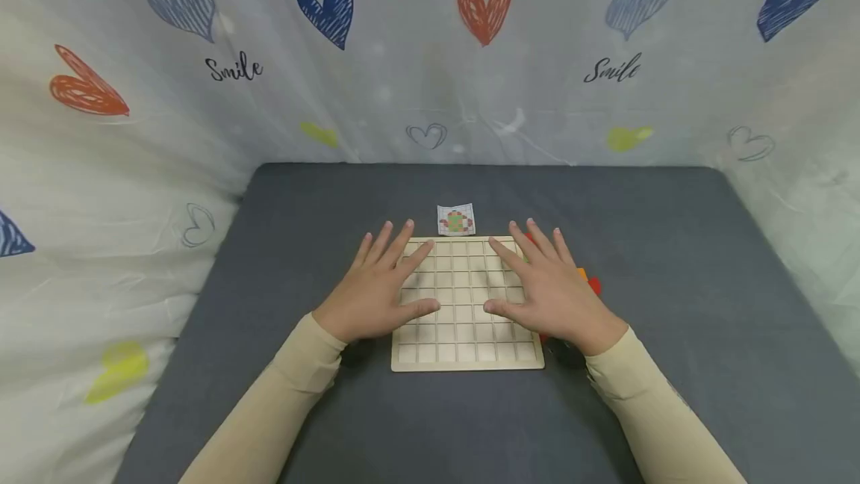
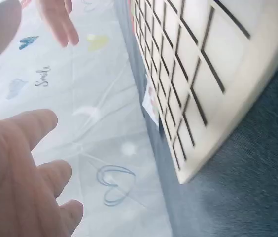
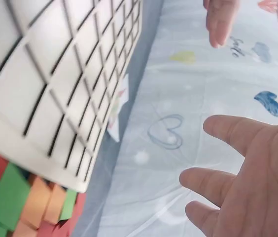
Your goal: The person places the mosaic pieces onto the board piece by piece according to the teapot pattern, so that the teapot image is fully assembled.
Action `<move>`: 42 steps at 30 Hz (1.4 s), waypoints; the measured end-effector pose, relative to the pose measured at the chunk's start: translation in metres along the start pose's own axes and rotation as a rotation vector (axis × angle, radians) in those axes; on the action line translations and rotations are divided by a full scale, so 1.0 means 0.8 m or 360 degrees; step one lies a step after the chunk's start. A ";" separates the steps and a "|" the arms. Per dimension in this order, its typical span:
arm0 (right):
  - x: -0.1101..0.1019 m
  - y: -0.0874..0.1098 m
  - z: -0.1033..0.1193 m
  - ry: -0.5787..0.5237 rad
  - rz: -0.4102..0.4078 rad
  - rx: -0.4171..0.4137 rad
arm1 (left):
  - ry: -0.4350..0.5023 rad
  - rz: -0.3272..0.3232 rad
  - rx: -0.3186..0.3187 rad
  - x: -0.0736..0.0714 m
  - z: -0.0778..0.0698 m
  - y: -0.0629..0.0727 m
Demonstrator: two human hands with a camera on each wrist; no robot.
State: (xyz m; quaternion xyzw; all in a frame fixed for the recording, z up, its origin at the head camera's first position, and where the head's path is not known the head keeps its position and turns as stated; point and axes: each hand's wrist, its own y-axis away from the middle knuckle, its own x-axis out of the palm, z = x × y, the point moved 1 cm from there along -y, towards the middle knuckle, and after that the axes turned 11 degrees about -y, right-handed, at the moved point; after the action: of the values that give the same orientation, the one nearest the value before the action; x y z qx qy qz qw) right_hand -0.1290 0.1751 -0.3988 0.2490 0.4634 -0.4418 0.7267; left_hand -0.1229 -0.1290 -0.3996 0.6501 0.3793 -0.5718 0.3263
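Observation:
Both hands hover palm down with spread fingers over the sides of a pale wooden grid board [image 1: 465,353]. The left hand [image 1: 376,290] overlaps the board's left edge in the head view, its thumb and index finger over the squares. Over the right edge is the right hand [image 1: 554,290], mirroring it. Neither hand holds anything; the wrist views show air between palms and board. Red, green and orange blocks [image 3: 36,200] lie along the board's right side, mostly hidden under the right hand in the head view. The board's visible squares carry no blocks.
A small printed card [image 1: 456,220] with a coloured grid pattern lies just beyond the board's far edge. Everything rests on a dark grey table [image 1: 322,208]. A white curtain [image 1: 403,88] with hearts and "Smile" lettering hangs behind and at the sides.

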 end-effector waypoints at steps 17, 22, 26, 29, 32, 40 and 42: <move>-0.024 0.047 -0.056 -0.0162 -0.0014 0.0245 | 0.0371 0.0106 0.0022 0.051 0.051 -0.020; -0.042 0.046 -0.067 -0.0299 0.0035 0.0324 | 0.0442 0.0182 -0.0046 0.060 0.069 -0.016; -0.052 0.048 -0.076 -0.0328 0.0034 0.0371 | 0.0447 0.0174 -0.0040 0.067 0.079 -0.016; -0.054 0.051 -0.084 -0.0306 0.0047 0.0380 | 0.0440 0.0162 -0.0026 0.068 0.082 -0.017; -0.050 0.055 -0.093 -0.0297 0.0090 0.0373 | 0.0431 0.0158 -0.0035 0.067 0.083 -0.018; -0.035 0.068 -0.115 -0.0271 0.0135 0.0316 | 0.0406 0.0170 -0.0061 0.066 0.085 -0.017; -0.033 0.070 -0.120 -0.0278 0.0137 0.0314 | 0.0405 0.0165 -0.0060 0.067 0.085 -0.017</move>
State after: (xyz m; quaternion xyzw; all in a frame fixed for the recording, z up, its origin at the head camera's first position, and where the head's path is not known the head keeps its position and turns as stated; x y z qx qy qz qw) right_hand -0.1284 0.2869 -0.4207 0.2993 0.3415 -0.4737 0.7546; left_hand -0.1652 -0.1743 -0.4615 0.7299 0.3942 -0.4599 0.3167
